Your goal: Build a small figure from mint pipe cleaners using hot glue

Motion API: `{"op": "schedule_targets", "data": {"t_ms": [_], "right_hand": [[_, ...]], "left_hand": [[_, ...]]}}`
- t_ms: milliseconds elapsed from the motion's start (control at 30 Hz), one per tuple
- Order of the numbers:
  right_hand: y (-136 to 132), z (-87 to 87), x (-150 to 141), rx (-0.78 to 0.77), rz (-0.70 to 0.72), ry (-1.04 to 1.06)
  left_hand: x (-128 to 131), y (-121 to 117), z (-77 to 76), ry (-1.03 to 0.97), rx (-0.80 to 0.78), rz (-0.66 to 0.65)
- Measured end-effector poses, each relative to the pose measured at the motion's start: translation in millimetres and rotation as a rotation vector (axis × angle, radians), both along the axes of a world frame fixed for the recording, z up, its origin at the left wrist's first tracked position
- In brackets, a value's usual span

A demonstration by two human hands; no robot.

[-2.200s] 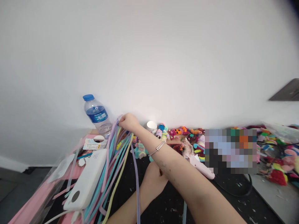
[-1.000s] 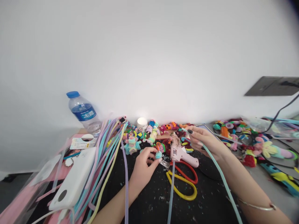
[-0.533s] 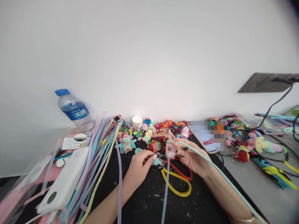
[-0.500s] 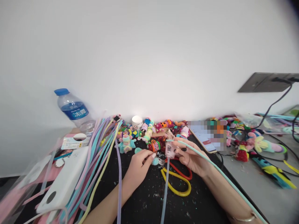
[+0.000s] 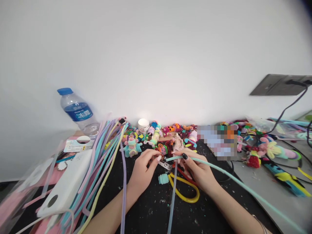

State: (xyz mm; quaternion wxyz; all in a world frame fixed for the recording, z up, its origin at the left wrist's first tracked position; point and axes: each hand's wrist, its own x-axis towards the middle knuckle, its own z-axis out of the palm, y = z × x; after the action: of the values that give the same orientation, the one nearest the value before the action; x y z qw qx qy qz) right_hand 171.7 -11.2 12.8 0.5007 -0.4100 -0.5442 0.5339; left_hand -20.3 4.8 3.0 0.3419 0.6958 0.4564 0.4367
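My right hand (image 5: 196, 170) is pinched on a long mint-green fuzzy stem (image 5: 234, 180) that trails off to the lower right, its tip pointing left toward my other hand. My left hand (image 5: 143, 165) is curled, thumb and forefinger closed just left of that tip and above the metal blades of the scissors (image 5: 181, 191), which have yellow and red handles. What those fingers hold is hidden. A small teal coil (image 5: 163, 178) lies loose on the black mat (image 5: 151, 211) between my hands. A pale blue stick (image 5: 172, 198) runs toward me from under my right hand.
A bundle of pastel stems (image 5: 104, 162) and a white power bank (image 5: 65, 185) lie left, with a water bottle (image 5: 78, 112) behind. Several fuzzy figures (image 5: 170, 131) and a white jar (image 5: 143, 124) line the wall. A wall socket (image 5: 280, 85) with cables is at right.
My right hand has left the pink glue gun and brought the mint stem's tip across toward my left hand. The teal coil my left hand was holding now lies on the mat.
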Motion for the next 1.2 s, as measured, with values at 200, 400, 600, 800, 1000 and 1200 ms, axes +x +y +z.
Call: {"op": "schedule_targets", "data": {"t_ms": [200,400,600,800,1000,1200], "right_hand": [[-4.7,-1.9,-5.3,0.084,-0.002,-0.164],[-3.1,-5.2,-3.7,0.19,-0.021,-0.249],[-5.4,1.0,-4.2,0.42,-0.064,-0.524],[-6.5,-2.2,-7.5,0.548,-0.098,-0.657],[-8.0,-5.6,-12.6,0.574,-0.108,-0.703],[-7.7,-4.0,-12.1,0.629,-0.115,-0.711]], "left_hand": [[-1.0,-3.4,4.0,0.03,0.081,-0.135],[-1.0,-2.6,1.4,0.022,0.086,-0.149],[-1.6,-0.5,-1.7,0.039,0.121,-0.106],[-1.5,-4.0,-4.2,0.057,0.15,-0.144],[-0.6,-6.6,-6.1,0.095,0.144,-0.174],[0.2,-6.5,-7.2,0.11,0.158,-0.171]]}}
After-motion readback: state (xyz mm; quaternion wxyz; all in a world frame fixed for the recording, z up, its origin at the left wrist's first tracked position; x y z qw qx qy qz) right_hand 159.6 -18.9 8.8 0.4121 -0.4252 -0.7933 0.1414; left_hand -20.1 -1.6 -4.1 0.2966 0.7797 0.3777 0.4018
